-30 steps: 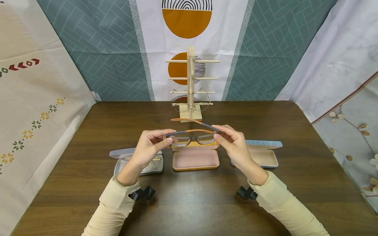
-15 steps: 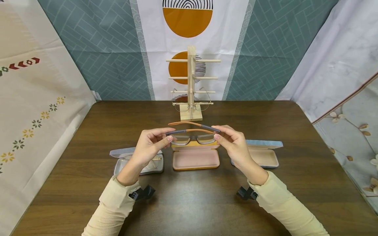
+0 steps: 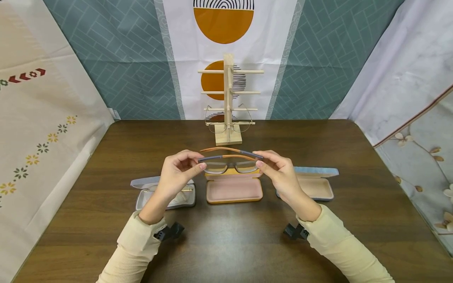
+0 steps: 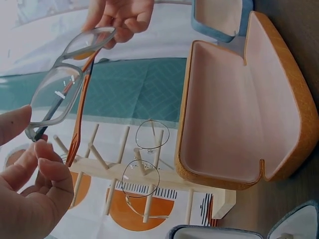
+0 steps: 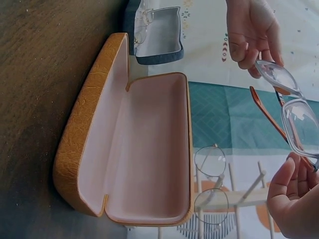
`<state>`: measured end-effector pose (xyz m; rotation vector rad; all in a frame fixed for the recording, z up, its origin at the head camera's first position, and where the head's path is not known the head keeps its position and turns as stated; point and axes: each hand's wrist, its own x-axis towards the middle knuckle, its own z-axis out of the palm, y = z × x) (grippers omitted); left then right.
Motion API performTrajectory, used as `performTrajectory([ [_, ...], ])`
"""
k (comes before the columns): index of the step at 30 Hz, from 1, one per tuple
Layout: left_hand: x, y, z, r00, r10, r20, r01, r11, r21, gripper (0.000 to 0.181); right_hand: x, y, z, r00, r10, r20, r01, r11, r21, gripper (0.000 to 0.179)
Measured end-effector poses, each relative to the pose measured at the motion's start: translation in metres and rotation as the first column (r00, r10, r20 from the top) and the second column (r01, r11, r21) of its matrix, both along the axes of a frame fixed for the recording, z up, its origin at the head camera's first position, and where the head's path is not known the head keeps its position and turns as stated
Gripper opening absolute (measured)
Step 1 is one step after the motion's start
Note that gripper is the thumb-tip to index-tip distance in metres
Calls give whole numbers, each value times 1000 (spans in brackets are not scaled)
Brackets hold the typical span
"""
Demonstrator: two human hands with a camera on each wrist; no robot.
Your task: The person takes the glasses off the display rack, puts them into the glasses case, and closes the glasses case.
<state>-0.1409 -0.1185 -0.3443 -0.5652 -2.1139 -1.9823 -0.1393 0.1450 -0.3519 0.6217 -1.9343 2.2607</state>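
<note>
My left hand (image 3: 177,171) and right hand (image 3: 279,169) hold a pair of eyeglasses (image 3: 231,166) by its two ends, raised over the table. The frame is grey and clear, and the dark temples turn orange (image 3: 238,157) towards their tips. Both temples lie folded inward across the frame. In the left wrist view, thumb and fingertips of the left hand meet at one corner of the eyeglasses (image 4: 59,64). Right-hand fingers pinch the opposite corner. Behind and just below the eyeglasses stands an opened yellow case (image 3: 234,190) with pink lining.
Left of the yellow case, a grey-blue case (image 3: 144,183) holds gold-rimmed glasses (image 3: 186,190), partly behind the left wrist. A light blue case (image 3: 316,188) sits open at the right. Farther back, a wooden stand (image 3: 229,90) with pegs carries thin wire glasses (image 3: 216,133).
The right-end temple has swung further down onto the frame, its orange tip coming lower and closer to the left hand. My left hand has shifted slightly left; the right hand stays nearly still.
</note>
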Motion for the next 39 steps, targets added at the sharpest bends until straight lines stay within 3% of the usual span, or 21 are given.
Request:
performTrajectory([
  [6,0,0,-1,999,40,-4,-40,999,20,37,1,0,-1,1000,9,13,-9,1000,1,25],
  [12,-2,-1,-2,999,21,24,-20,999,-32,47,0,1,-1,1000,21,17,-21,1000,-3,24],
  [21,-1,-2,-3,998,-5,64,10,996,-84,29,0,1,-1,999,35,29,-35,999,-7,22],
  [32,1,0,-7,1000,-3,25,5,998,-69,16,2,3,-3,998,41,44,-41,999,-7,22],
  [39,3,2,-9,995,27,93,-20,997,-71,17,2,5,-5,997,32,65,-33,999,20,25],
])
